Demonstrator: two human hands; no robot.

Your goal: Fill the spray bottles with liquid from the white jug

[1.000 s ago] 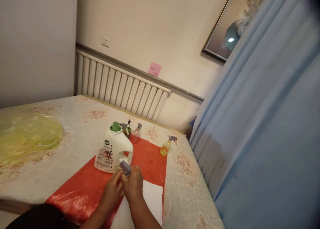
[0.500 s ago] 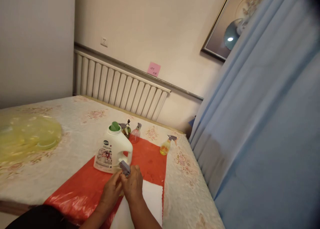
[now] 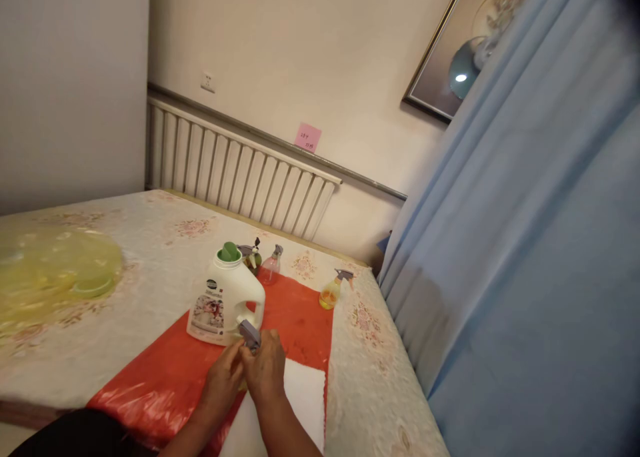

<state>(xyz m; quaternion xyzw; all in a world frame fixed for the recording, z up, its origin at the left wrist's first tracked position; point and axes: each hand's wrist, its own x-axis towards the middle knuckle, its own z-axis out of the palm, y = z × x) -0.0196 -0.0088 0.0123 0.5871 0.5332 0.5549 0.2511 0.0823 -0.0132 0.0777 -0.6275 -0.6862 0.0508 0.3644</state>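
My right hand (image 3: pixel 265 370) is curled round the top of a small spray bottle, whose grey trigger head (image 3: pixel 249 334) sticks up above my fingers. My left hand (image 3: pixel 224 377) presses against the same bottle from the left, its fingers closed on it; the bottle's body is hidden by both hands. Both hands rest over a white cloth (image 3: pixel 300 404) lying on a red plastic sheet (image 3: pixel 170 384). Just behind them stands a white detergent jug (image 3: pixel 225 304) with a green cap.
A pink spray bottle (image 3: pixel 271 269), a dark one (image 3: pixel 251 256) and a yellow one (image 3: pixel 331 293) stand farther back on the floral-covered surface (image 3: pixel 150 244). A yellow translucent bag (image 3: pixel 55 277) lies left. A blue curtain (image 3: pixel 525 257) hangs right; a radiator (image 3: pixel 235 174) lines the wall.
The view has drifted slightly. Both hands stay closed on the small spray bottle in the same spot.
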